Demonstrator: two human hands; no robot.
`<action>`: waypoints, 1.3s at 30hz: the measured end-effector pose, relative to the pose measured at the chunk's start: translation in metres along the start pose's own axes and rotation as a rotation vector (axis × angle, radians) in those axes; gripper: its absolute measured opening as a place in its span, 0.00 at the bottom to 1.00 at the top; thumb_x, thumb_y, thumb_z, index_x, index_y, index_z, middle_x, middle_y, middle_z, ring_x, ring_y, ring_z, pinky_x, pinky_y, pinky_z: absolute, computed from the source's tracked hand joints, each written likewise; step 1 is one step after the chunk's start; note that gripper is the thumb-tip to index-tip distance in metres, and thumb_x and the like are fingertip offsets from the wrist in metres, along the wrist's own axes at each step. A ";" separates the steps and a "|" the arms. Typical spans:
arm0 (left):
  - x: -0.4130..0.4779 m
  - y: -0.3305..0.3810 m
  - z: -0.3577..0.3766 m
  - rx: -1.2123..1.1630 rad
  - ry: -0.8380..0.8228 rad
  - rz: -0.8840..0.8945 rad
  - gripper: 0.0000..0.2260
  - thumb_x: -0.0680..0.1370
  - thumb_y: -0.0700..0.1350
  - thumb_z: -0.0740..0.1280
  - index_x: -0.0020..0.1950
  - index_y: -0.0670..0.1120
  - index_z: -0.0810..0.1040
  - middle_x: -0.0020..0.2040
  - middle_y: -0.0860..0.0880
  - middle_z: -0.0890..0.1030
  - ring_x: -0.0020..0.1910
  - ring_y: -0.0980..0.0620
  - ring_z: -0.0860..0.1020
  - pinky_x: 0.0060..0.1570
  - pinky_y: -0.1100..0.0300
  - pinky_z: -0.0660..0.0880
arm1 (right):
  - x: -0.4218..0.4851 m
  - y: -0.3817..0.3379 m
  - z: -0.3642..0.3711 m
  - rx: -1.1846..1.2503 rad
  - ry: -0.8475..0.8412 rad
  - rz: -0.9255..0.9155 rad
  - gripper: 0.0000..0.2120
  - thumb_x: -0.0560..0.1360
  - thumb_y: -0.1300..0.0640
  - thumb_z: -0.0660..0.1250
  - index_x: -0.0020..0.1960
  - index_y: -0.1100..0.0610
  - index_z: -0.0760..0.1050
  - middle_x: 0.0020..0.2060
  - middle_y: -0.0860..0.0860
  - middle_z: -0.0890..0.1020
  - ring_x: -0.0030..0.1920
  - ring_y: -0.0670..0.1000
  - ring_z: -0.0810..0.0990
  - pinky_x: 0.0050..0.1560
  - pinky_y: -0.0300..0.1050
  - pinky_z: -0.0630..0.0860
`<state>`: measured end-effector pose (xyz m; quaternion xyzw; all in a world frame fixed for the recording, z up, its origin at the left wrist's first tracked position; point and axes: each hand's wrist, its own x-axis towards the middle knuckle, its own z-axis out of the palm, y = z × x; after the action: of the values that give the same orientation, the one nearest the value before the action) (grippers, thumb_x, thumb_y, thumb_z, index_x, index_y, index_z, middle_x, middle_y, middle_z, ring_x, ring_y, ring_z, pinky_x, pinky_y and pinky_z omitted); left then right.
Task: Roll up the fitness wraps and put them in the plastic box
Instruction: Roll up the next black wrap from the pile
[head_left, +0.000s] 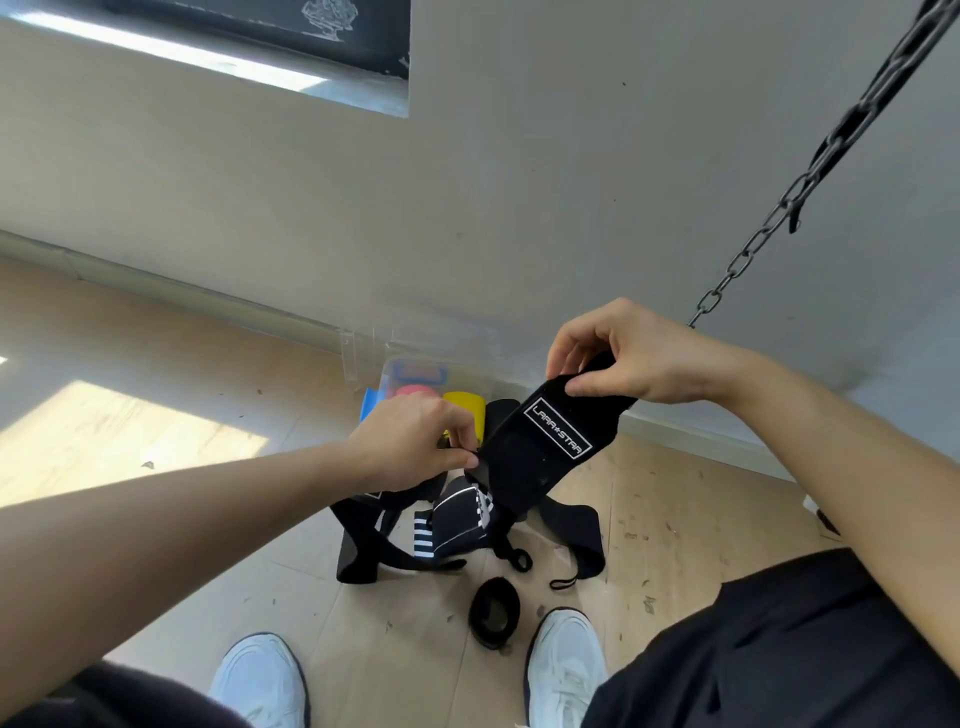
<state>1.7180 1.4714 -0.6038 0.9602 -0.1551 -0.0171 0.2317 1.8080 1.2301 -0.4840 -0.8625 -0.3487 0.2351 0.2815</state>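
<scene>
Black wrist wrap (545, 449) hangs taut in front of the clear plastic box (388, 371); our right hand (641, 353) pinches its upper end, our left hand (415, 441) pinches its lower edge, fingers curled

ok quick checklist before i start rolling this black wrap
1. Right hand pinches the top end of the black wrap: ok.
2. Left hand pinches its lower edge: ok.
3. Wrap flat between the hands, label side up: ok.
4. Its tail free of the pile of wraps on the floor: cannot tell.
5. Plastic box open with room left: cannot tell, the hands hide part of it.
6. Rolled wrap in the box: not ok, it lies by the shoe.
</scene>
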 end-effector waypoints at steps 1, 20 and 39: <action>-0.002 -0.002 -0.001 -0.021 -0.009 0.010 0.05 0.77 0.52 0.74 0.45 0.52 0.83 0.41 0.59 0.82 0.41 0.65 0.74 0.39 0.74 0.66 | 0.001 0.004 -0.003 -0.011 0.012 0.017 0.07 0.74 0.67 0.72 0.48 0.56 0.83 0.42 0.53 0.85 0.44 0.55 0.84 0.44 0.50 0.81; -0.013 -0.007 -0.035 -0.238 -0.670 0.002 0.04 0.75 0.48 0.77 0.43 0.51 0.83 0.36 0.60 0.81 0.35 0.65 0.76 0.37 0.72 0.69 | 0.036 0.073 -0.004 -0.281 0.266 0.261 0.08 0.74 0.65 0.73 0.47 0.52 0.82 0.40 0.45 0.81 0.41 0.46 0.79 0.46 0.42 0.75; -0.015 -0.016 -0.056 -0.378 -0.162 -0.211 0.08 0.73 0.54 0.78 0.44 0.51 0.86 0.39 0.53 0.85 0.34 0.64 0.77 0.37 0.72 0.70 | 0.048 0.030 0.024 0.418 0.179 0.234 0.11 0.82 0.68 0.63 0.51 0.57 0.82 0.44 0.56 0.82 0.42 0.50 0.81 0.43 0.37 0.81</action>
<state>1.7145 1.5135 -0.5616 0.9060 -0.0658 -0.1471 0.3914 1.8384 1.2547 -0.5313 -0.8374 -0.1641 0.2558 0.4544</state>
